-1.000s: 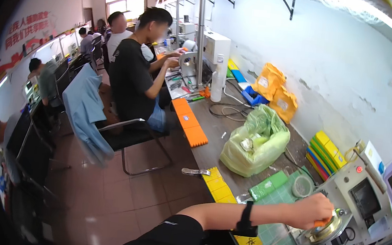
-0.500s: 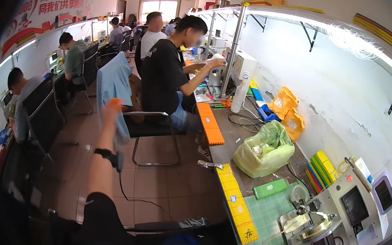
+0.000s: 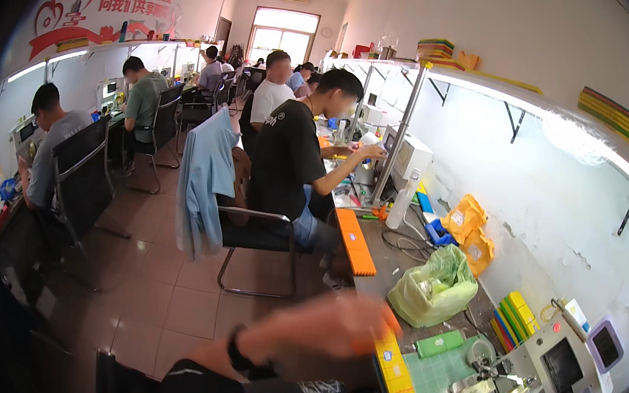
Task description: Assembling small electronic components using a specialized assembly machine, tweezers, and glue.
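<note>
My left hand (image 3: 340,322) is smeared by motion over the near edge of the bench, a dark band round its wrist. Orange shows at its fingertips, and whether it holds anything I cannot make out. The fingers lie over the far end of a row of yellow strip-shaped pieces (image 3: 397,379) along the bench edge. Just beyond is a green block (image 3: 439,344) at the end of a green cutting mat (image 3: 430,368). My right hand is out of view.
On the right stands a bench machine (image 3: 539,377) with a small screen. A green plastic bag (image 3: 434,288), an orange strip (image 3: 355,242) and orange packets (image 3: 470,227) lie farther along the bench. A co-worker in black (image 3: 288,152) sits beyond, near a chair with a blue jacket (image 3: 204,182).
My left hand has swung right and down, from beside the blue jacket to the bench edge. The view has shifted, and the orange fingertips at the lower right are gone from sight.
</note>
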### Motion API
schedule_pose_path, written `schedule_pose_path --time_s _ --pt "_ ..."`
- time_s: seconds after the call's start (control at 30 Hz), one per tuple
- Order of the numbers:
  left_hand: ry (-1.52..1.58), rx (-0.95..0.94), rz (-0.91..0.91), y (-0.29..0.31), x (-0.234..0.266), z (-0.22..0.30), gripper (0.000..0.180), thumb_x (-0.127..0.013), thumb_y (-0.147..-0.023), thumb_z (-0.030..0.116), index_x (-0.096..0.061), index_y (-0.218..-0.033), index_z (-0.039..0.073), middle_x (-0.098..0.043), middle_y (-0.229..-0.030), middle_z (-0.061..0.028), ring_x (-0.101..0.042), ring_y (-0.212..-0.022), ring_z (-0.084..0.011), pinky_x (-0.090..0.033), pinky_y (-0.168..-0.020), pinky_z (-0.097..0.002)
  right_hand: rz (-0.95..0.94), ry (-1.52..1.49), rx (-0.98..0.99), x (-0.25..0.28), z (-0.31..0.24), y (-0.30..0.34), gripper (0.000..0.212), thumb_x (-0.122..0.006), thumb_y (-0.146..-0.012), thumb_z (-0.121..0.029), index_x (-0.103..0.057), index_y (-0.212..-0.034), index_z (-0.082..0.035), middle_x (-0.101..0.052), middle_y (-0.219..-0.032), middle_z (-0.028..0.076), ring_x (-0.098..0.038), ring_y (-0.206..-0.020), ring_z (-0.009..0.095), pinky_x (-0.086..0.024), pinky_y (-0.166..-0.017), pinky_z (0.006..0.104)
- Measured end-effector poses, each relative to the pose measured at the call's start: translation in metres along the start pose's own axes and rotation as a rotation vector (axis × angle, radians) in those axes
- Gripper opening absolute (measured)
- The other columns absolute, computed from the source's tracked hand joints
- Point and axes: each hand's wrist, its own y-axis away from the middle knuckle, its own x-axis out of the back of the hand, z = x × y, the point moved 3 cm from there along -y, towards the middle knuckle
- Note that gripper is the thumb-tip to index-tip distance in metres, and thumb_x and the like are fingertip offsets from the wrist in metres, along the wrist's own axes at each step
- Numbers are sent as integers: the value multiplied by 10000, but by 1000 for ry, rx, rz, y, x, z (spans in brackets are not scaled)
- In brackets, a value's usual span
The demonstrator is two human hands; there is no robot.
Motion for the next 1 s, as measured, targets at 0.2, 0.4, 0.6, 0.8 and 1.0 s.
schedule_pose_path --time_s 0.2,0.4,0.6,0.8,1.0 --pt "886 -73 -147 -12 -112 53 70 -642 -998 30 -656 -1058 62 -625 -1274 -165 -597 -1147 -375 -505 -966 -438 -92 -157 -161 -22 11 -13 377 -492 -1106 -257 -716 -1155 43 -749 -945 161 -663 -725 201 -530 -678 321" --pt "1176 -62 -18 1 -118 47 78 -663 -972 -6 -649 -1025 50 -618 -1258 -185 -598 -1122 -374 -503 -945 -415 -187 -124 -239 -36 29 -24 352 -512 -1100 -249 -691 -1101 54 -712 -902 147 -661 -751 216 -505 -702 324" --pt "1208 24 -10 19 -117 36 41 -668 -974 17 -635 -991 35 -628 -1232 -190 -600 -1099 -362 -502 -928 -408 -320 5 -291 -59 39 -33 255 -546 -1064 -158 -677 -1133 49 -707 -909 171 -680 -813 278 -497 -721 362" --pt "1227 -3 -29 26 -118 39 35 -661 -976 18 -628 -987 20 -636 -1222 -190 -608 -1045 -357 -503 -891 -398 -598 215 -281 -68 44 -30 226 -651 -917 -77 -692 -1125 1 -689 -916 265 -679 -859 458 -515 -716 464" --pt "1228 58 -89 25 -124 41 37 -657 -984 23 -632 -1010 17 -637 -1204 -190 -617 -1040 -347 -505 -910 -402 -498 192 -207 -67 39 -25 249 -673 -883 -8 -695 -1131 -11 -693 -878 250 -689 -795 446 -533 -683 457"
